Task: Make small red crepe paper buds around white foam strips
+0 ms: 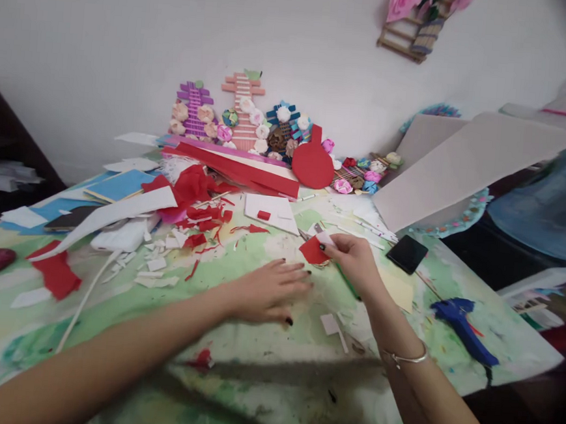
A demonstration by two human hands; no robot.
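Observation:
My left hand [269, 292] is over the paint-stained green cloth with its fingers stretched out, slightly blurred, holding nothing. To the right, my right hand [356, 260] pinches a small white piece of paper [324, 239] between thumb and fingers. Right beside that, a red piece of paper [313, 250] lies partly under it; whether the two are joined I cannot tell. A green stick-like tool [349, 281] shows below the right hand. Behind both hands is a white card [272, 212] with a small red rectangle [264, 215] on it. Small white scraps [331, 325] lie nearer to me.
Red and white scraps [161, 261] litter the table's left side, beside a white power strip [120, 233]. A blue glue gun [467, 330] and a black phone [406, 254] lie at right. At the back stand a red round shape [313, 164] and flower-decorated crafts [244, 114].

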